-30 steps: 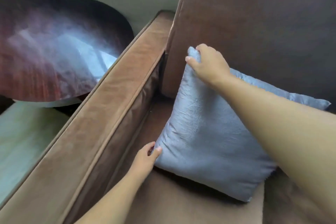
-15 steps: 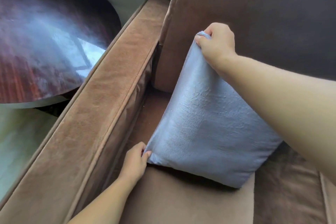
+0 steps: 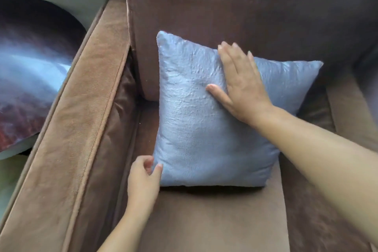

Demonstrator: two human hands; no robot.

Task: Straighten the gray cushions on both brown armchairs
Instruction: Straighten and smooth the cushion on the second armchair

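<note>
A: Delta vs last frame: right hand (image 3: 239, 86) let go of the top corner, now lies spread flat on the cushion's face. Cushion went from tilted to nearly square.

B: Layout, big to small?

A: Brown armchair (image 3: 204, 221) fills the view, dark round table (image 3: 30, 63) beyond its left armrest. Gray cushion (image 3: 196, 129) stands on the seat, leaning on the backrest, closer to the left armrest.

B: Left hand?

A: Left hand (image 3: 143, 180) at the bottom-left corner, thumb and fingers pinching it.
</note>
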